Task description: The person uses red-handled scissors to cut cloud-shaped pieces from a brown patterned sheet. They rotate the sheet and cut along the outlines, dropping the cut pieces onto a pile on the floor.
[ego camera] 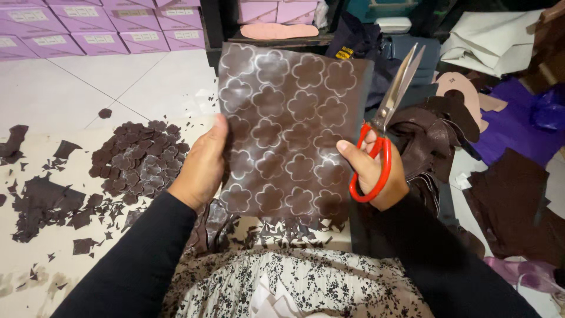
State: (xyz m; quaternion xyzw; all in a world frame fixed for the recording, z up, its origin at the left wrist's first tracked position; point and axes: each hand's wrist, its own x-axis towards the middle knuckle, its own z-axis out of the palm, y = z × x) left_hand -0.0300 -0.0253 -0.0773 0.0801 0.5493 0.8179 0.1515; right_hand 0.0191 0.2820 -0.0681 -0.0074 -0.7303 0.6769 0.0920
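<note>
I hold up a dark brown leather-like sheet [288, 129] marked all over with white chalk flower outlines. My left hand [200, 165] grips its left edge, thumb on the front. My right hand [374, 171] pinches the sheet's right edge with the thumb while its fingers sit through the red handles of a pair of scissors [388, 112]. The steel blades point up and to the right, slightly apart, clear of the sheet.
A heap of cut brown flower pieces [138, 159] lies on the pale mat at left, with dark offcuts [41, 200] scattered around. Brown and purple material pieces [512, 188] pile up at right. Stacked lilac boxes [88, 26] stand on the tiled floor behind.
</note>
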